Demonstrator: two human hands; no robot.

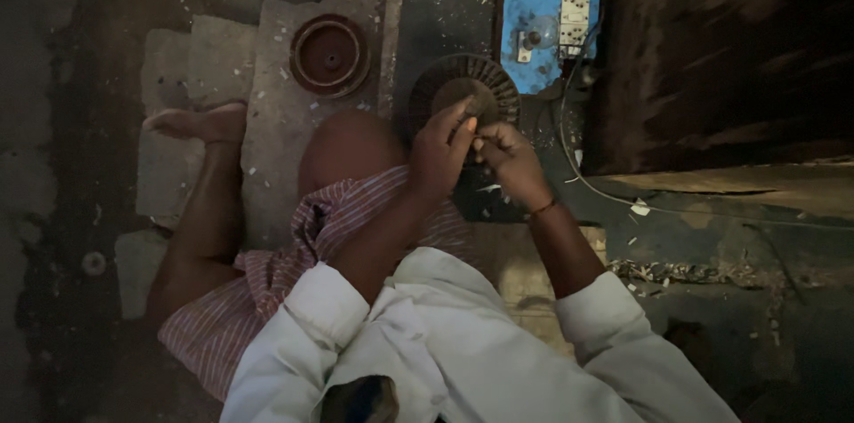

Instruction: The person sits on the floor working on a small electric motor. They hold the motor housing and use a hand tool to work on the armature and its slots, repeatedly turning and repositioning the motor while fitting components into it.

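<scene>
- Left hand (440,152) and right hand (507,161) met just in front of the slotted round core (464,94), which lay on the floor beside the blue switch board (543,27).
- Both sets of fingers were pinched on something small and thin between them; too dim to identify.
- Step judged: fine fingertip work at the core's near rim.
- Next move would call for a steady pinch, close to the slots.
- Second brown disc (330,55) lay untouched further left.
</scene>
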